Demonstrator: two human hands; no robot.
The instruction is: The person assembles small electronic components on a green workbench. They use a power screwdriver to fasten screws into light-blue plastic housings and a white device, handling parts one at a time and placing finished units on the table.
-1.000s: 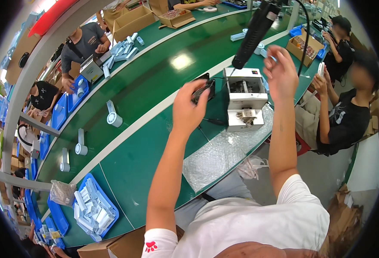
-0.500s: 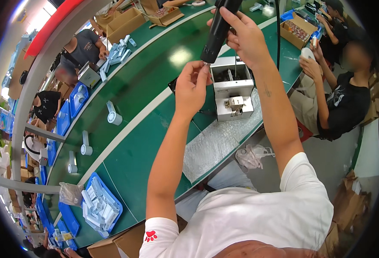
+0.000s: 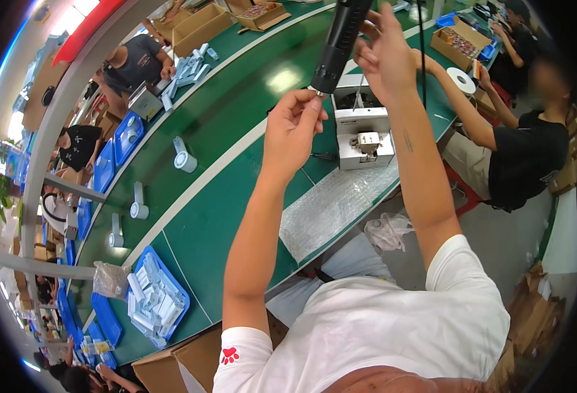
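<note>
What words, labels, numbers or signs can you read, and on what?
No words or numbers are clear enough to quote.
White machine: dark print, too small to read.
Left white sleeve: red paw print, no words.
Gray shirt, upper left: chest print, too blurred to read.
Nearest black shirt, at right: pale marking, too small.

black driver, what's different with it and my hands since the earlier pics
The black driver has swung left from above the white machine, and your left hand now pinches its lower tip. Your right hand has moved left beside its body; whether it touches is unclear. At right, a co-worker's arm now reaches forward. The white machine and blue tray stayed put.
</note>
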